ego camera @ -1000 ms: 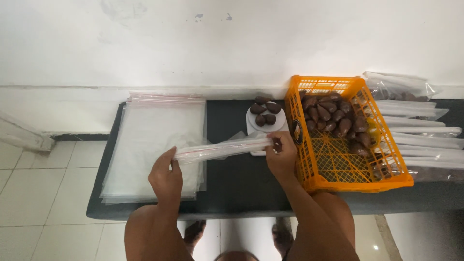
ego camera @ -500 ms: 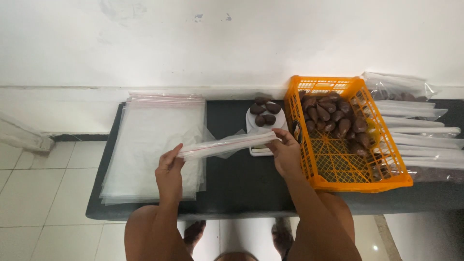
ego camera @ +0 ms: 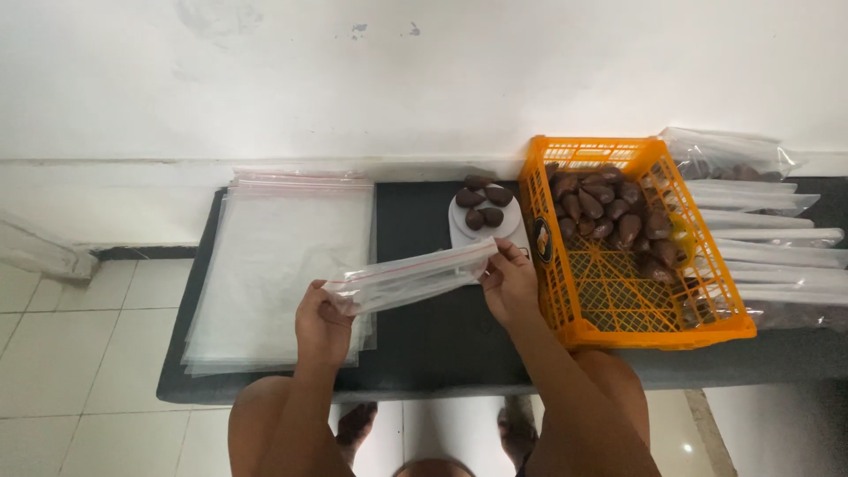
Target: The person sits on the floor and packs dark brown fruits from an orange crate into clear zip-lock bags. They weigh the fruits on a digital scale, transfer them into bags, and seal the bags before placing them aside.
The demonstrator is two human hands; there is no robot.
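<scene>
Black tabletop (ego camera: 424,344) fills the lower middle of the frame; stack of clear bags (ego camera: 283,265) at left, orange basket (ego camera: 636,256) of brown fruit at right. One clear zip bag (ego camera: 411,276) is stretched at centre, long axis rising left to right. Left hand (ego camera: 322,322) pinches its lower left end; right hand (ego camera: 510,281) pinches the upper right end, just beside the white scale (ego camera: 481,221).

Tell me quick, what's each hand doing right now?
Left hand: closed on one end of a clear zip bag.
Right hand: pinching the bag's other end.
</scene>
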